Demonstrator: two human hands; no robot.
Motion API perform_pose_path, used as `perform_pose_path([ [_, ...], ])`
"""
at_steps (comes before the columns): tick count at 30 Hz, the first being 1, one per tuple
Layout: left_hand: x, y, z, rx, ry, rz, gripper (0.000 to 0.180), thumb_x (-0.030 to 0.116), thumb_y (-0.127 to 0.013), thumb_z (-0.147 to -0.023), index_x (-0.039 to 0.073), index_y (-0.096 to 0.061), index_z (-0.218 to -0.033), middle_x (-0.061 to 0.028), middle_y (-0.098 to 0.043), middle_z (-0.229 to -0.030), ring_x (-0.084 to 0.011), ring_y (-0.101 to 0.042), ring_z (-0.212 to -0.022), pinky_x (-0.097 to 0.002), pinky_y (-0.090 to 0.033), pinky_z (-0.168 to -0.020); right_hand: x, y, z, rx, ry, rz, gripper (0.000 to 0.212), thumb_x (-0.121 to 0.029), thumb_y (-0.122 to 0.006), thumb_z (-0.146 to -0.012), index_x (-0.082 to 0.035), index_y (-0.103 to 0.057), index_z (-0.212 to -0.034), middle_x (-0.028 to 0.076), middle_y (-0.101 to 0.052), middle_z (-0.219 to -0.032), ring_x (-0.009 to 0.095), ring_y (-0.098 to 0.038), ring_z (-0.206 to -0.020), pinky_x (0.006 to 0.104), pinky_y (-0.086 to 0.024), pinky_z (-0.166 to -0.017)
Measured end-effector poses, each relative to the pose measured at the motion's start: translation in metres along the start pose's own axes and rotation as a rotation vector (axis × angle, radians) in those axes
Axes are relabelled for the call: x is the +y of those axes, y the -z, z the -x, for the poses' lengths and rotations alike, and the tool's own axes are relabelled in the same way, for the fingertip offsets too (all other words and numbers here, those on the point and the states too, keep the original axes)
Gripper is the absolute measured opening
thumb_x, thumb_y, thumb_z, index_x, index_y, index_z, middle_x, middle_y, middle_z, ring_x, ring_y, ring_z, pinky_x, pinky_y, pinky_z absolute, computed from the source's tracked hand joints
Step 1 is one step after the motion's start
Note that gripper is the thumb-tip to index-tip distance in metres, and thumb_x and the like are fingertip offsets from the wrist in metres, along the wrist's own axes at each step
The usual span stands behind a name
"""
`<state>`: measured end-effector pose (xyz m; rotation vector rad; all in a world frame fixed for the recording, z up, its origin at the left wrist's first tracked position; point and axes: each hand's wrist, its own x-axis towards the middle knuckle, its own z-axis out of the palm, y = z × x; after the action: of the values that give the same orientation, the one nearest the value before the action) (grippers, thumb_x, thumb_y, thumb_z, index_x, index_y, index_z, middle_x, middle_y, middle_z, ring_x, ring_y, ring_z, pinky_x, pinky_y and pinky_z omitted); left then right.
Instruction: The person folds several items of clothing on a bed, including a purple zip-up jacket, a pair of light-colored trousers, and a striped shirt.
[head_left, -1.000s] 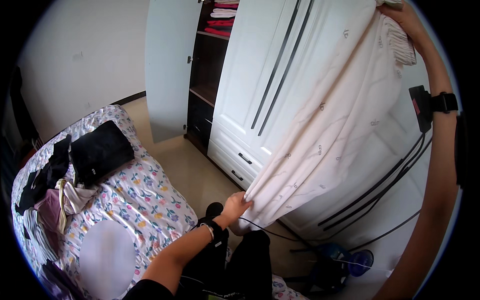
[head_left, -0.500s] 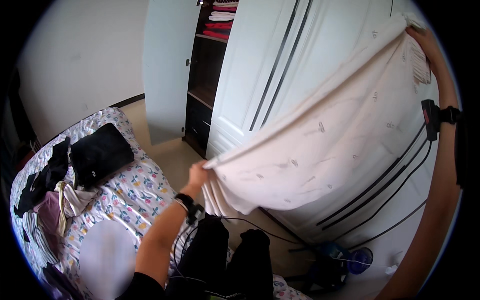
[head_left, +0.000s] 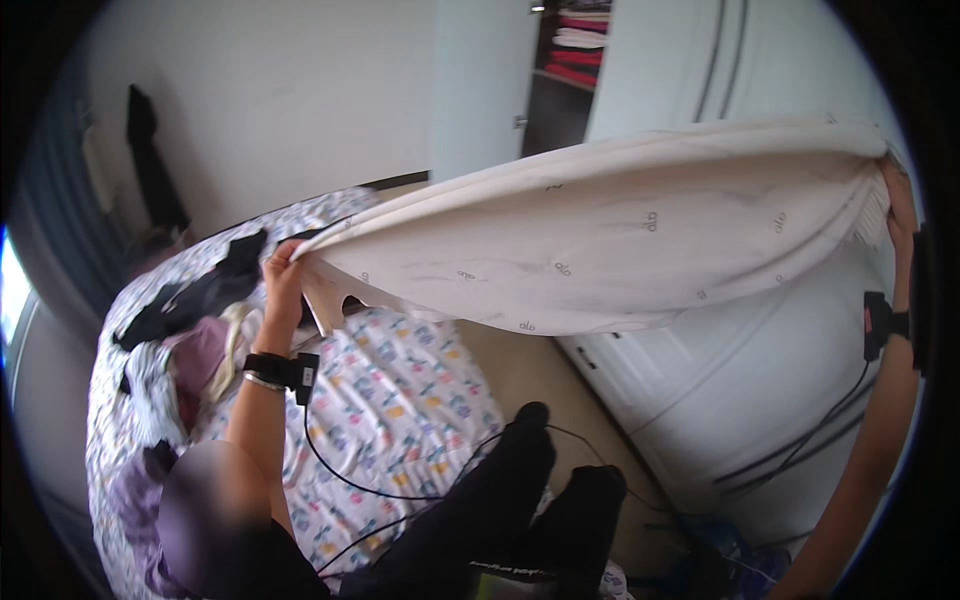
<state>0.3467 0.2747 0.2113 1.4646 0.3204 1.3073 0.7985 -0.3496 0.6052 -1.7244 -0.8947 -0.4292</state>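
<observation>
Bedroom with patterned bed [head_left: 420, 400] and white wardrobe [head_left: 760, 400]. White cloth [head_left: 610, 250] stretched flat above the bed, left hand [head_left: 283, 268] and right hand [head_left: 898, 200] each clamped on a corner, keeping it taut.

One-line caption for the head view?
Both hands, left and right, stretch a white cloth flat above a patterned bed.

A person's left hand [head_left: 283, 268] & right hand [head_left: 897, 195] grip opposite ends of a white cloth [head_left: 620, 245], stretched level above the patterned bed [head_left: 400, 390], wardrobe [head_left: 720, 60] behind.
</observation>
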Motion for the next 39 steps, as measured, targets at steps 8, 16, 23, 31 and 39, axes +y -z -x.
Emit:
perform_pose_path([
  [8,0.178,0.191,0.114,0.261,-0.162,-1.096,0.015,0.009,-0.05,-0.087,0.001,-0.062,-0.082,0.0004,-0.056,-0.071,-0.0085,-0.05,-0.064,-0.0255,-0.043,-0.057,0.13,-0.103,-0.001,-0.067,-0.062,-0.382,0.051,-0.032,-0.049,-0.096,-0.003,-0.039,-0.137,0.012,-0.05,-0.131,0.02,-0.051,-0.117,0.0326,-0.044,-0.097],
  [16,0.15,0.273,0.24,0.1,0.457,-0.927,0.008,0.009,-0.06,-0.088,0.002,-0.065,-0.087,0.0007,-0.055,-0.071,-0.0106,-0.049,-0.066,-0.0255,-0.044,-0.06,0.159,-0.323,0.097,-0.553,-0.171,-0.571,0.034,-0.022,-0.067,-0.086,-0.003,-0.059,-0.112,0.006,-0.063,-0.106,0.015,-0.06,-0.095,0.031,-0.05,-0.081],
  [23,-0.037,0.278,0.276,-0.066,0.719,-0.978,0.017,0.018,-0.067,-0.081,0.003,-0.068,-0.089,-0.008,-0.065,-0.071,-0.0168,-0.06,-0.065,-0.0318,-0.049,-0.063,0.242,-0.429,0.196,-0.544,-0.486,-0.13,0.026,-0.014,-0.072,-0.077,0.001,-0.066,-0.097,0.009,-0.067,-0.089,0.017,-0.062,-0.076,0.0308,-0.05,-0.068],
  [31,-0.006,0.279,0.312,-0.189,0.792,-1.277,0.052,0.04,-0.078,-0.063,0.006,-0.066,-0.101,-0.013,-0.068,-0.089,-0.0274,-0.065,-0.084,-0.0349,-0.051,-0.076,0.291,-0.424,0.215,-0.512,-0.348,-0.181,0.03,-0.015,-0.067,-0.082,0.002,-0.063,-0.106,0.007,-0.066,-0.093,0.016,-0.062,-0.081,0.0295,-0.05,-0.072],
  [39,0.039,0.287,0.39,0.298,0.422,-1.162,0.047,0.012,-0.072,-0.074,0.01,-0.055,-0.119,-0.0158,-0.058,-0.119,-0.0316,-0.056,-0.109,-0.0378,-0.047,-0.089,0.314,-0.433,0.208,-0.511,-0.44,-0.252,0.029,-0.013,-0.066,-0.083,0.002,-0.062,-0.108,0.008,-0.065,-0.098,0.017,-0.061,-0.085,0.0289,-0.049,-0.074],
])
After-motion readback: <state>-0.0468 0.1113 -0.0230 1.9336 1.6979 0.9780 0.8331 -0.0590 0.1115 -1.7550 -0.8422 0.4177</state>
